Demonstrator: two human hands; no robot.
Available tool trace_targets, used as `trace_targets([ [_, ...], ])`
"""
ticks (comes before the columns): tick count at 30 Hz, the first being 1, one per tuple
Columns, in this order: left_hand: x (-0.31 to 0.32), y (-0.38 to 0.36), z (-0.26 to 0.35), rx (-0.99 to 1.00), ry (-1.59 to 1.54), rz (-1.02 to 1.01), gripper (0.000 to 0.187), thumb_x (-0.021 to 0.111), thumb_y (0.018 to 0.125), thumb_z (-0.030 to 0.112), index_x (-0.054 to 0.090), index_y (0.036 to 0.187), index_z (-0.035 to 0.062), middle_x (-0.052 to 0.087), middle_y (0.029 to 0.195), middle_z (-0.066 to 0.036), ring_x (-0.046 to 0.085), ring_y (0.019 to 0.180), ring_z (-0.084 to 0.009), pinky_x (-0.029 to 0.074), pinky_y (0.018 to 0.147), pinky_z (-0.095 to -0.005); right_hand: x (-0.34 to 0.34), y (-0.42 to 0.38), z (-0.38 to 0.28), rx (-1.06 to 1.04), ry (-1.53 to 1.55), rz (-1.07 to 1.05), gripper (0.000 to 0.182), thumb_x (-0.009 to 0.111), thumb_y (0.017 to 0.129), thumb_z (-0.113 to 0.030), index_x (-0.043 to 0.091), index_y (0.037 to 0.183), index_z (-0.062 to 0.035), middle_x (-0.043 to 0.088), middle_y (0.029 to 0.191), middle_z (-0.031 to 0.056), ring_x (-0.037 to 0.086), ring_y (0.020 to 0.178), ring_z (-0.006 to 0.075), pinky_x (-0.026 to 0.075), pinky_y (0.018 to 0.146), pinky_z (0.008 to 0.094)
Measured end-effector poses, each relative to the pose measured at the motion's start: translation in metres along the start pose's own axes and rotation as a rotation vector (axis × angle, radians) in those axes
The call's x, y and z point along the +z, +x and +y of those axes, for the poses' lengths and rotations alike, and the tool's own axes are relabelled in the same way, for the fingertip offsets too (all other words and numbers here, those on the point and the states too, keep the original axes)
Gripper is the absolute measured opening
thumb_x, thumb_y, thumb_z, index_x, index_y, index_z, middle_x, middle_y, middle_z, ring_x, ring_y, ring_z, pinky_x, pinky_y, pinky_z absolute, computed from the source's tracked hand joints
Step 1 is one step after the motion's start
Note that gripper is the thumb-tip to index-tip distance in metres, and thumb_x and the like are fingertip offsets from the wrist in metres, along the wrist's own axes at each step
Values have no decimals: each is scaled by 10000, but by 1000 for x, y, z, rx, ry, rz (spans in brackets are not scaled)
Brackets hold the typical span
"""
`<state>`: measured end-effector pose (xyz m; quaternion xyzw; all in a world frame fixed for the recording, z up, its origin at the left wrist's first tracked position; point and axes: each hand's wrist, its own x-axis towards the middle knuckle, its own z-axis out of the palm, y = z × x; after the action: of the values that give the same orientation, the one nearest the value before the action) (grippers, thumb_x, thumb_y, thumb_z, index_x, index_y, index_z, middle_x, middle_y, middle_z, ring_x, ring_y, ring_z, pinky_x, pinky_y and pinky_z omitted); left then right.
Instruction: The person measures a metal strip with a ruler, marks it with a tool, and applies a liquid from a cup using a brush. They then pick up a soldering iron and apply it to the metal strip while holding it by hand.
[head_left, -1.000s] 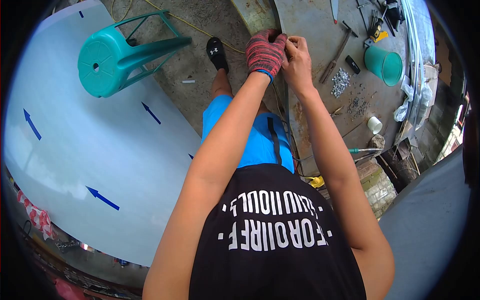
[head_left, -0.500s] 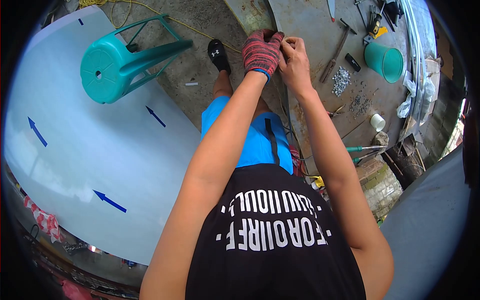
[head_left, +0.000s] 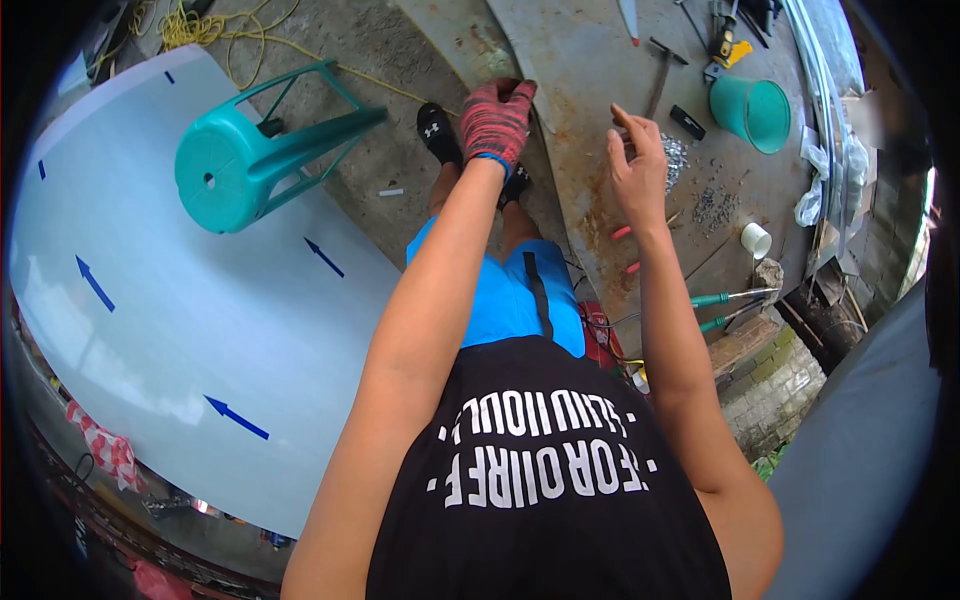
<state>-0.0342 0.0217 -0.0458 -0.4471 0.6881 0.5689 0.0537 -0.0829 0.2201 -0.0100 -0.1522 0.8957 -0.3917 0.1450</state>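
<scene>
My left hand [head_left: 497, 122], in a striped red and black knit glove, is closed on the edge of a grey metal sheet [head_left: 570, 50]. Its fingertips pinch where the sheet's long edge curves down. What lies under the fingers is partly hidden. My bare right hand [head_left: 638, 165] hovers over the rust-stained metal work surface [head_left: 590, 190], thumb and fingers apart, with nothing visible in it. Just beyond it lie a heap of small shiny metal pieces [head_left: 676, 160] and a hammer [head_left: 662, 75]. Red-handled pliers [head_left: 622, 232] show partly beside my right wrist.
A green bucket [head_left: 750, 112], a black block-like object [head_left: 687, 122] and a white cup [head_left: 756, 240] stand to the right. Green-handled cutters [head_left: 715, 300] lie nearer. On the left, a green stool [head_left: 215, 165] stands by a large pale panel [head_left: 150, 330]; yellow rope [head_left: 190, 28] lies behind.
My right hand has come away from my left hand, moving right and toward me, and its fingers have spread. My left hand keeps its grip, slightly lower and further left in view.
</scene>
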Motion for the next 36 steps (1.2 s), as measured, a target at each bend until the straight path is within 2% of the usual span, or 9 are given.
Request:
trace_targets([
  [6, 13, 21, -34, 137, -24, 29, 404, 728, 920, 324, 717, 1138, -15, 742, 975, -122, 669, 862, -185, 530, 826, -322, -19, -36, 4, 14, 47, 74, 333, 627, 911, -23, 661, 1242, -14, 618, 1077, 157, 625, 884, 256, 515, 818, 337],
  [15, 10, 13, -19, -141, -278, -39, 404, 725, 950, 315, 679, 1179, -14, 686, 875, -46, 586, 680, -107, 510, 637, -263, -42, -91, 25, 220, 202, 129, 312, 617, 907, 12, 665, 1214, -15, 624, 1059, 147, 638, 869, 252, 520, 795, 339],
  [20, 7, 13, -13, -160, -247, -90, 424, 711, 961, 310, 628, 1230, -8, 703, 977, -99, 680, 725, -174, 585, 690, -305, -65, -104, 46, 302, 197, 218, 251, 606, 922, 1, 669, 1165, -10, 631, 1047, 138, 646, 847, 236, 524, 776, 335],
  [22, 11, 8, -7, -199, -342, -41, 342, 720, 962, 255, 649, 1165, -10, 665, 842, -46, 578, 608, -107, 489, 556, -253, -73, -107, 60, 291, 116, 275, 191, 597, 933, -15, 664, 1111, 2, 638, 1031, 126, 646, 842, 235, 521, 776, 334],
  [26, 9, 5, -3, -200, -318, -72, 365, 709, 968, 262, 629, 1199, -9, 693, 918, -87, 662, 679, -158, 569, 627, -292, -89, -107, 79, 358, 74, 324, 165, 600, 930, -27, 653, 1080, 16, 641, 1002, 126, 645, 857, 232, 514, 784, 334],
  [28, 8, 4, -2, -196, -272, -82, 470, 677, 986, 318, 562, 1323, 10, 700, 1080, -131, 714, 840, -228, 603, 742, -344, -94, -107, 91, 381, 75, 354, 167, 604, 924, -30, 652, 1078, 14, 643, 996, 125, 645, 861, 237, 513, 789, 340],
  [33, 7, 11, -10, -209, -275, -103, 484, 686, 979, 336, 559, 1320, 17, 691, 1120, -125, 708, 876, -235, 596, 777, -351, -100, -97, 115, 405, -13, 370, 158, 613, 899, -36, 649, 1048, 4, 655, 988, 129, 646, 866, 279, 510, 807, 384],
  [35, 7, 11, -13, -169, -294, -69, 438, 680, 986, 304, 578, 1286, 2, 701, 1052, -138, 719, 824, -228, 612, 728, -338, -100, -96, 130, 212, -225, 378, 170, 614, 904, -30, 655, 1066, -1, 662, 980, 133, 653, 799, 249, 523, 757, 359],
  [36, 7, 12, -13, -166, -284, -86, 439, 682, 984, 299, 572, 1289, 3, 695, 1059, -146, 718, 837, -239, 617, 741, -347, -102, -96, 135, 220, -227, 411, 166, 616, 893, -31, 659, 1051, -5, 668, 980, 139, 654, 780, 267, 524, 748, 381],
])
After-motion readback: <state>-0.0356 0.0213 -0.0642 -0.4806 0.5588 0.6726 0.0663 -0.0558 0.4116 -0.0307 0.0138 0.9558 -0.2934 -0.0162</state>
